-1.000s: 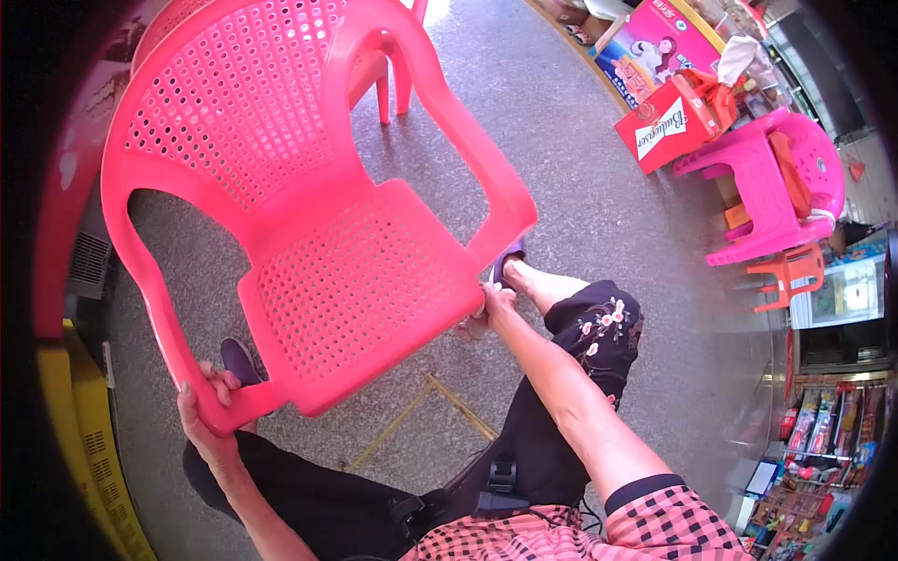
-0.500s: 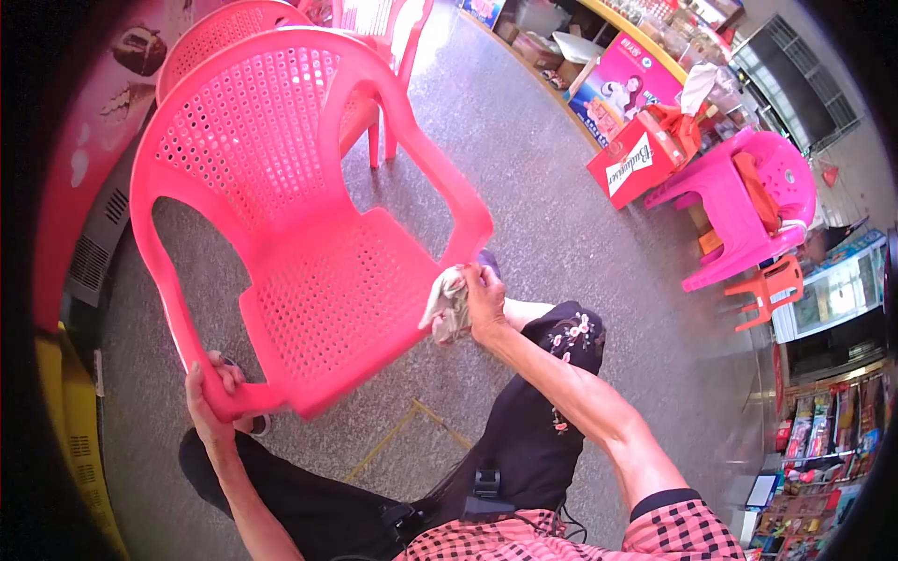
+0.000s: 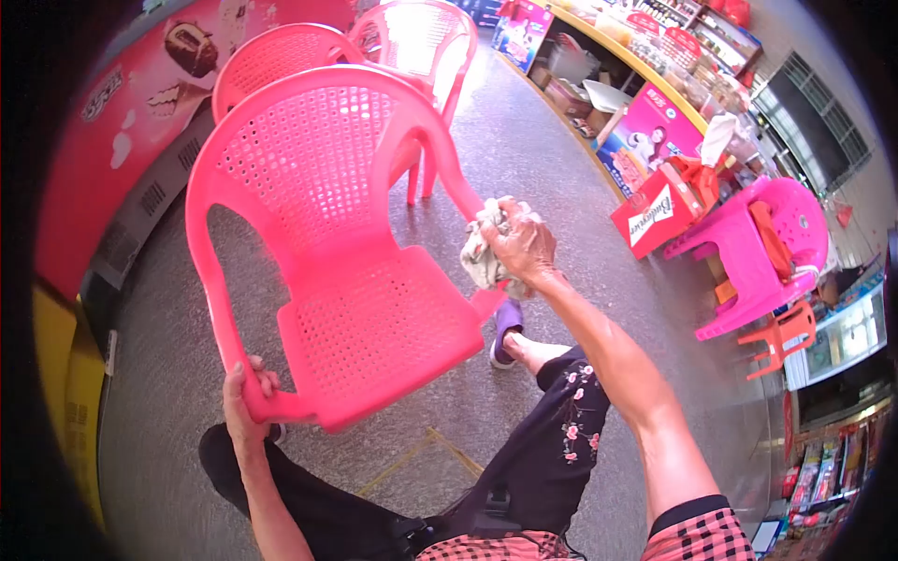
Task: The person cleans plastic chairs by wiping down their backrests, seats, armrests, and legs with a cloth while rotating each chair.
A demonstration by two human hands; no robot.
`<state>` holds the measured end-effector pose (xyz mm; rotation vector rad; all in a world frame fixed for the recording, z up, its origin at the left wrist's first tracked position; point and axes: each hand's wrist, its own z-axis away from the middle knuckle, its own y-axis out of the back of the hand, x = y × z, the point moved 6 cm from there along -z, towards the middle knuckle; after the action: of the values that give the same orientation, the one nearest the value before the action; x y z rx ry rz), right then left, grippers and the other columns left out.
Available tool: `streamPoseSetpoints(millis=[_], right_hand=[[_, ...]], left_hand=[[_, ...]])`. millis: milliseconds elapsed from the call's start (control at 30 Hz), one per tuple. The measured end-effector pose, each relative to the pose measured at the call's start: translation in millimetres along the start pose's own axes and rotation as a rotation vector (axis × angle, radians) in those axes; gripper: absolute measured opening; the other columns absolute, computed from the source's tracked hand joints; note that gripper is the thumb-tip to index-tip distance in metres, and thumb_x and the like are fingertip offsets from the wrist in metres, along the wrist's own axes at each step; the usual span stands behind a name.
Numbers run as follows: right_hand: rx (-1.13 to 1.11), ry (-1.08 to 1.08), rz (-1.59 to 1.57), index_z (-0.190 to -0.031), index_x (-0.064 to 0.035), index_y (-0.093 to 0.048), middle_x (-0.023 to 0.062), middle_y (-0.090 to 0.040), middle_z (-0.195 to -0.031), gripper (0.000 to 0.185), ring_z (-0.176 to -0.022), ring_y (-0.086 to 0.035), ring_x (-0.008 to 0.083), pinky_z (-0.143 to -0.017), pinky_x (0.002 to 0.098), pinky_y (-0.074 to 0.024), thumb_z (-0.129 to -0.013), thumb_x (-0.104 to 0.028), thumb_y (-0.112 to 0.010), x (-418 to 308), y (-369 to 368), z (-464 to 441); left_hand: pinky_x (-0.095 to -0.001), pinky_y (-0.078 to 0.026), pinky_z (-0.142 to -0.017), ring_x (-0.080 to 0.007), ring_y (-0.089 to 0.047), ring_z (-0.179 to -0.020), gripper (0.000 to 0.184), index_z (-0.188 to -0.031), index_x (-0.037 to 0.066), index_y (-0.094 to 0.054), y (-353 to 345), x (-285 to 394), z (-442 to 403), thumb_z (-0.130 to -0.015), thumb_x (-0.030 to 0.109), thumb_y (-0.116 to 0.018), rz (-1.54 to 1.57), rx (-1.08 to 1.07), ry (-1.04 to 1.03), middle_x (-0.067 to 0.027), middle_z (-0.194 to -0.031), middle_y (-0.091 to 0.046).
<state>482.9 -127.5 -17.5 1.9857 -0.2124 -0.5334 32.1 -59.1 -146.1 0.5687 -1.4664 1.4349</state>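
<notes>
Left hand [image 3: 249, 400] closed around the front end of one armrest of the red perforated chair [image 3: 379, 313], which is held tilted above the speckled floor [image 3: 552, 280]. Right hand [image 3: 520, 245] grips a crumpled pale cloth [image 3: 484, 260] against the opposite armrest.

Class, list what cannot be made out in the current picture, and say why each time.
All in the head view:
Held pink chair: its legs, hidden behind the seat.
Its armrest: part covered by the right hand and cloth.
Cloth: full shape, bunched in the grip.
Goods at lower right: labels too small and blurred.
</notes>
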Motion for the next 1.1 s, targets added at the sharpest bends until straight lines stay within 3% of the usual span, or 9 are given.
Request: streamPoseSetpoints(millis=[133, 233, 367, 433, 533, 633, 833, 967, 1100], right_hand=[[0.163, 0.449, 0.141, -0.098, -0.0084, -0.062, 0.0114, -0.06, -0.085, 0.028, -0.076, -0.061, 0.0301, -0.064, 0.043, -0.0521, -0.079, -0.028, -0.064, -41.3, 3.4, 19.8], [0.034, 0.708, 0.173, -0.093, -0.0078, -0.06, 0.0098, -0.059, -0.082, 0.025, -0.077, -0.061, 0.0285, -0.062, 0.0428, -0.0525, -0.078, -0.027, -0.065, -65.8, -28.1, 34.2], [-0.038, 0.6, -0.005, -0.091, -0.0079, -0.059, 0.0104, -0.059, -0.083, 0.026, -0.081, -0.062, 0.0308, -0.063, 0.042, -0.0517, -0.079, -0.03, -0.065, -72.0, -74.4, 11.6], [-0.101, 0.458, -0.118, -0.097, -0.0087, -0.058, 0.0136, -0.059, -0.085, 0.032, -0.085, -0.061, 0.0342, -0.075, 0.0455, -0.0509, -0.078, -0.033, -0.067, -61.3, -110.1, 3.8], [-0.325, 0.027, -0.095, -0.127, -0.0165, -0.05, 0.014, -0.055, -0.112, 0.062, -0.111, -0.049, 0.0371, -0.091, 0.0555, -0.0404, -0.074, -0.038, -0.073, -24.1, -180.2, 21.3], [-0.206, 0.066, 0.04, -0.132, -0.0194, -0.047, 0.0119, -0.05, -0.118, 0.069, -0.113, -0.047, 0.0351, -0.087, 0.0558, -0.0416, -0.071, -0.036, -0.076, -33.8, -188.8, 37.8], [-0.12, 0.27, 0.077, -0.118, -0.0113, -0.057, 0.0127, -0.052, -0.109, 0.051, -0.103, -0.05, 0.0342, -0.086, 0.0482, -0.0432, -0.072, -0.027, -0.074, -49.1, -206.2, 12.1], [-0.046, 0.194, 0.077, -0.115, -0.0106, -0.059, 0.0126, -0.054, -0.111, 0.046, -0.103, -0.051, 0.0343, -0.088, 0.0459, -0.0451, -0.073, -0.024, -0.072, -79.2, -219.0, -8.9], [-0.095, -0.049, 0.018, -0.113, -0.003, -0.057, 0.0175, -0.051, -0.115, 0.047, -0.105, -0.052, 0.0348, -0.089, 0.0457, -0.0443, -0.08, -0.035, -0.066, -112.3, -255.6, -15.2]], left_hand=[[-0.0309, -0.045, -0.069, -0.0198, -0.056, -0.071, 0.034, -0.099, 0.002, -0.055, -5.9, 3.5, 2.7, -0.094, 0.035, -0.047, -0.045, 0.009, -0.013, -0.0037, -0.06, -0.049], [-0.0308, -0.045, -0.069, -0.0196, -0.056, -0.071, 0.034, -0.099, 0.002, -0.055, -5.5, 2.0, 2.7, -0.094, 0.035, -0.046, -0.059, 0.013, 0.001, -0.0037, -0.06, -0.05], [-0.031, -0.045, -0.07, -0.0194, -0.057, -0.073, 0.036, -0.099, 0.002, -0.056, -7.7, 5.2, 6.9, -0.094, 0.036, -0.045, -0.08, 0.051, 0.035, -0.0039, -0.06, -0.05], [-0.0316, -0.045, -0.07, -0.0196, -0.057, -0.073, 0.036, -0.099, 0.002, -0.056, -5.7, 4.6, 6.8, -0.093, 0.036, -0.045, -0.087, 0.056, 0.034, -0.0043, -0.061, -0.051], [-0.033, -0.045, -0.071, -0.0204, -0.057, -0.072, 0.037, -0.098, 0.001, -0.057, -3.8, 4.8, 6.2, -0.092, 0.035, -0.045, -0.105, 0.051, 0.026, -0.0051, -0.061, -0.051], [-0.0354, -0.045, -0.073, -0.0219, -0.057, -0.071, 0.038, -0.098, -0.001, -0.057, -5.6, 7.2, 8.1, -0.09, 0.034, -0.045, -0.132, 0.085, 0.013, -0.0058, -0.06, -0.052], [-0.034, -0.044, -0.071, -0.0209, -0.054, -0.069, 0.041, -0.1, 0.0, -0.055, -16.3, 8.1, 7.7, -0.094, 0.039, -0.044, -0.189, 0.042, 0.007, -0.0047, -0.06, -0.05], [-0.0346, -0.044, -0.069, -0.0213, -0.056, -0.067, 0.043, -0.097, -0.004, -0.056, -16.3, 10.2, 7.7, -0.089, 0.037, -0.046, -0.184, 0.129, -0.008, -0.0066, -0.059, -0.052], [-0.0349, -0.044, -0.07, -0.0215, -0.056, -0.067, 0.043, -0.098, -0.004, -0.056, -17.1, 8.2, 8.0, -0.089, 0.037, -0.046, -0.179, 0.125, -0.005, -0.0065, -0.059, -0.052]])
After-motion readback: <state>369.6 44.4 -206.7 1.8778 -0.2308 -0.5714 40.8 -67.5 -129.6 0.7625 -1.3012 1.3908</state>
